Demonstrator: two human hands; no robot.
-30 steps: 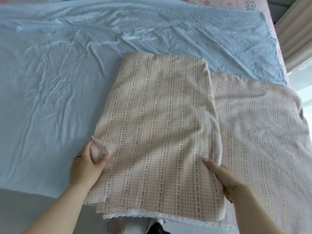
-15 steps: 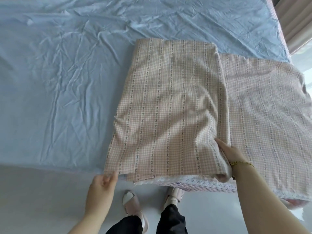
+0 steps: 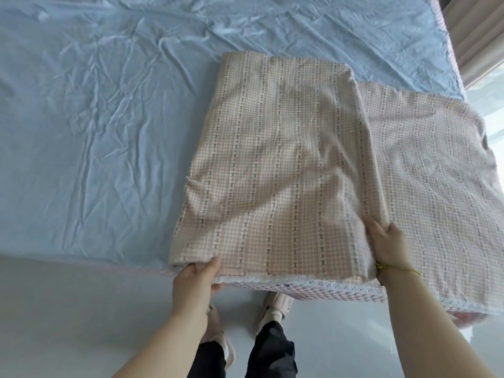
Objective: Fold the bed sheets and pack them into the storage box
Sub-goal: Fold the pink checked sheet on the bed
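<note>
Now, in the head view, the pink checked sheet lies on a crumpled blue sheet, folded into a thick stack on its left, with a single layer spread out to the right. Its near edge, with a white lace trim, hangs just over the grey floor. The left hand grips the stack's near-left corner, thumb on top and fingers tucked beneath. The right hand, with a gold bracelet at the wrist, holds the stack's near-right edge where it meets the single layer, its fingers laid over the fold and the cloth bunched under the palm. Half a second ago the left hand hovered just short of that corner with fingers only touching the edge; it has since closed on it, while the right hand has kept its hold on the same edge.
</note>
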